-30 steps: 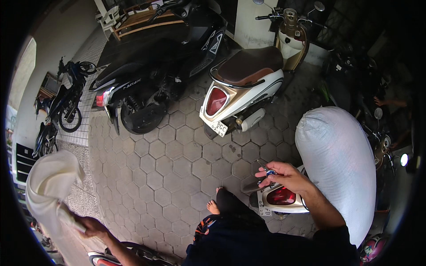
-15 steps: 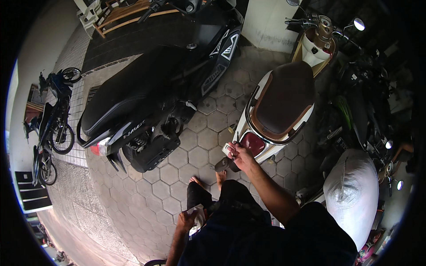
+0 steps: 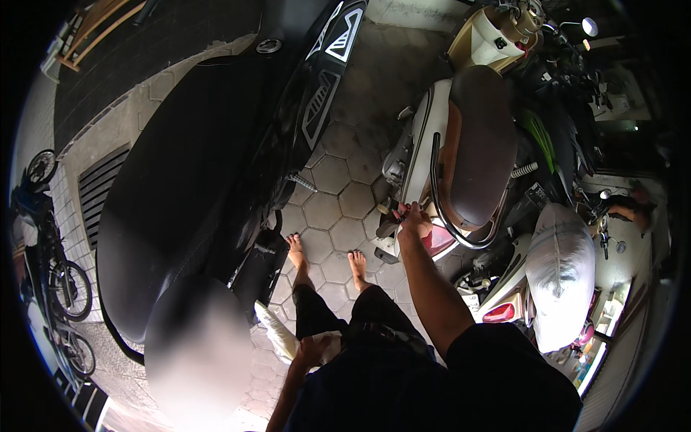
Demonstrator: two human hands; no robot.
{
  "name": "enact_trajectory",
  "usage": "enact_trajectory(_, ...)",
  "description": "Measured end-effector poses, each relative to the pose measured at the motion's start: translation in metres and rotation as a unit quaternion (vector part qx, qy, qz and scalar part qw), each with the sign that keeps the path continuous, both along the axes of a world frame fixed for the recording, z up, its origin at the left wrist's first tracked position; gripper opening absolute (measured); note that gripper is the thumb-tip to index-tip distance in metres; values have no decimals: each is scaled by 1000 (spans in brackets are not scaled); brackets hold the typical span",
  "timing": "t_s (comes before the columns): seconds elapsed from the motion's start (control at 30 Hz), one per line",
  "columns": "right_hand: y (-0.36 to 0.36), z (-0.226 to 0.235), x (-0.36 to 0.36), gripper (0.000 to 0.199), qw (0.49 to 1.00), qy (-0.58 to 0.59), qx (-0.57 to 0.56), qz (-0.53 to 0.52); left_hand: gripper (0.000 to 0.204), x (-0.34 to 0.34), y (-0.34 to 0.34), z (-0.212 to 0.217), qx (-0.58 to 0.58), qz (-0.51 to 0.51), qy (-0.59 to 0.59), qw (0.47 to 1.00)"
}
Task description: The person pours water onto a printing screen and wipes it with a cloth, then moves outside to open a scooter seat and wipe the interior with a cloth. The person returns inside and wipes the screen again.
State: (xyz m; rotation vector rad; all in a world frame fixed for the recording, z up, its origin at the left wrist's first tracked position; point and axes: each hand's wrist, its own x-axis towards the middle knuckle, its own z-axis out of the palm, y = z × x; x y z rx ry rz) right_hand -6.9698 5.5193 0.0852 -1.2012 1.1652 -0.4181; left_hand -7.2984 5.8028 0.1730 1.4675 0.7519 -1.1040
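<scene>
1. Cloth (image 3: pixel 276 333), pale and bunched, is at the lower centre, gripped in the left hand (image 3: pixel 312 351) beside the thigh, well apart from the white scooter (image 3: pixel 427 133).
2. The right hand (image 3: pixel 414 220), right of the frame's centre, is at that scooter's rear side, just beside the red tail light (image 3: pixel 437 240). Its fingers look curled; whether they grasp anything or only touch the bodywork, I cannot tell.
3. Done, judging by the positions: the cloth is gathered in one hand and the other is at the scooter.
4. Left as it is: the brown seat (image 3: pixel 484 144), right of upper centre, looks lowered; nothing on the scooter appears raised or removed.
</scene>
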Motion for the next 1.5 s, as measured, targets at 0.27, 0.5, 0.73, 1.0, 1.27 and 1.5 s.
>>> enact_trajectory(0.27, 34, 23, 39, 17, 974, 167, -136, -70, 37, -2, 36, -40, -47, -134, -156, 978)
enact_trajectory(0.5, 60, 38, 70, 31, 893, 377, -228, -92, 47, 48, 57, 8, -54, 15, 79, 995)
enact_trajectory(0.73, 36, -4, 105, 41, 802, 502, -256, -198, 42, 35, 63, -18, -69, -43, -72, 994)
enact_trajectory(1.0, 26, -35, 99, 60, 783, 446, -409, -144, 60, 79, 86, 13, -26, 2, 66, 997)
enact_trajectory(1.27, 4, -23, 95, 77, 821, 467, -312, -104, 53, 69, 88, 3, 1, -31, 23, 999)
enact_trajectory(1.5, 2, -38, 82, 40, 968, 71, -68, -230, 54, 81, 79, 5, 27, -25, 75, 997)
